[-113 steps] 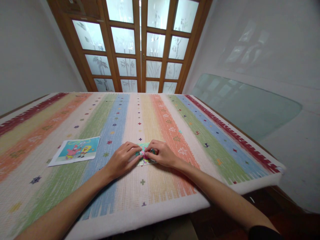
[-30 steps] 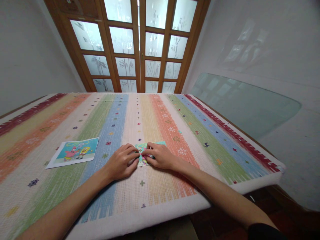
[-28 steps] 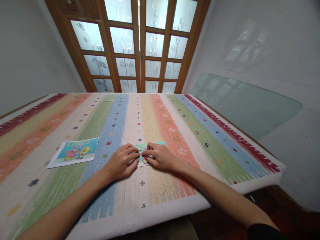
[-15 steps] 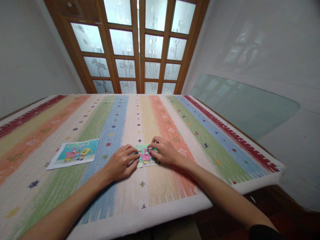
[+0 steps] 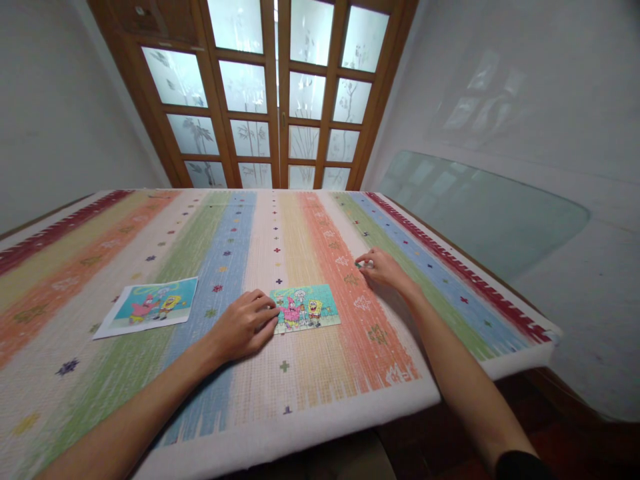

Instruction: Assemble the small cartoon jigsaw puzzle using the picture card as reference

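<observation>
A small cartoon jigsaw puzzle point(image 5: 306, 308) lies flat on the striped cloth of the table point(image 5: 150, 253). My left hand point(image 5: 244, 327) rests beside the puzzle's left edge, fingers curled, fingertips touching it. My right hand point(image 5: 381, 267) is out to the right and farther back, on the orange and green stripes, fingers pinched over something small and dark that I cannot make out. A printed picture card point(image 5: 150, 305) with the same cartoon lies to the left.
The table's right edge point(image 5: 500, 300) and near edge point(image 5: 280, 440) drop off close by. A glass pane point(image 5: 480, 207) leans against the right wall. Wooden doors with frosted panes point(image 5: 280, 93) stand behind the table.
My right hand has left the puzzle and moved right and away to the orange and green stripes. The whole puzzle now shows. My left hand has stayed at the puzzle's left edge.
</observation>
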A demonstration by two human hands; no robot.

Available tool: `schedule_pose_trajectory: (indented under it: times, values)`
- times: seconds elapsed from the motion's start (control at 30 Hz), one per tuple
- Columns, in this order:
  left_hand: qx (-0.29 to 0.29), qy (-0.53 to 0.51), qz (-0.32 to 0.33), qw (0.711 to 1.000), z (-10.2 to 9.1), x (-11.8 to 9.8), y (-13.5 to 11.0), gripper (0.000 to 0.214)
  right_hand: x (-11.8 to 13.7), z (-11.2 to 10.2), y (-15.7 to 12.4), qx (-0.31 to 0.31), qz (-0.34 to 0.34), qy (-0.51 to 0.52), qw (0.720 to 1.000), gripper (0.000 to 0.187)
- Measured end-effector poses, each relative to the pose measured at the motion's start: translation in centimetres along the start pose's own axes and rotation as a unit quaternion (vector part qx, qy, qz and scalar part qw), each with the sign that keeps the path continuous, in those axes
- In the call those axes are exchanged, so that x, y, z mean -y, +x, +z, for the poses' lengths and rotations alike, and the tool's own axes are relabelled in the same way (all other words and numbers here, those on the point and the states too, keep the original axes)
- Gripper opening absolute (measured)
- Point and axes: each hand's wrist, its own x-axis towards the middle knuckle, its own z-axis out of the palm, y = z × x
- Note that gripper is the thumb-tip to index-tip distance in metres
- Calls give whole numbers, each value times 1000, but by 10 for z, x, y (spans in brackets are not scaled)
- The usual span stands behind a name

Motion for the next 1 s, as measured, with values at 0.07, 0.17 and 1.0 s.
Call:
schedule_pose_trajectory:
  times: [0.07,0.17,1.0]
  values:
    - [0,0,0,1000,0,0,0,21,-4,2,1,10,-5,-1,1000,26]
    - [-3,-1,-2,1000,0,1,0,21,-6,6,2,4,-7,1,1000,27]
    - [-20,4,9,1000,-1,0,0,23,-14,-4,6,53,29,138,989,34]
